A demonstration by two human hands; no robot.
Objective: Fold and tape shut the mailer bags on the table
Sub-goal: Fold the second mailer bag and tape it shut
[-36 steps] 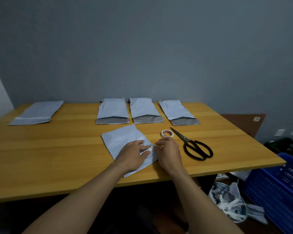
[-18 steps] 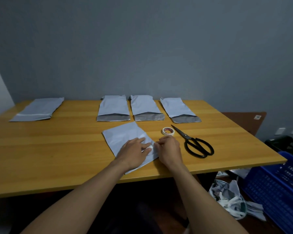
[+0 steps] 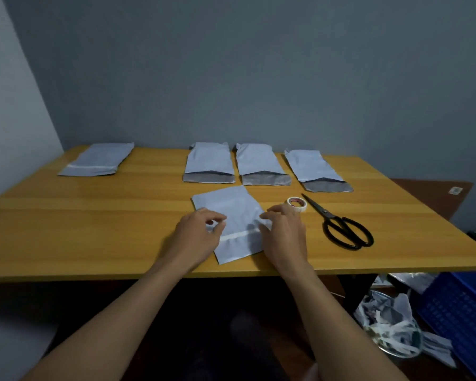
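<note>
1. Progress looked to stand at two bags of five on the long yellow wooden table [image 3: 94, 229].
2. Before you, near the front edge, a pale blue plastic mailer bag [image 3: 231, 213] lay flat with a white strip of tape [image 3: 238, 235] across its folded end. It appeared sealed, or nearly so.
3. Your left hand [image 3: 195, 235] hovered at that bag's left edge, fingers curled and thumb close to forefinger; whether it pinched anything could not be told.
4. Your right hand [image 3: 285, 235] was relaxed and gripped nothing, its fingertips at the bag's right edge.
5. A second taped pale blue mailer [image 3: 96, 160] lay at the far left corner, apparently finished.
6. Along the back, grey mouths open, sat the left open mailer [image 3: 208, 163], the middle open mailer [image 3: 259, 163] and the right open mailer [image 3: 313, 169], neither folded nor taped.
7. A white roll of tape [image 3: 296, 203] and black-handled steel scissors [image 3: 331, 217] lay just beyond your right hand, handy for those three.
</note>
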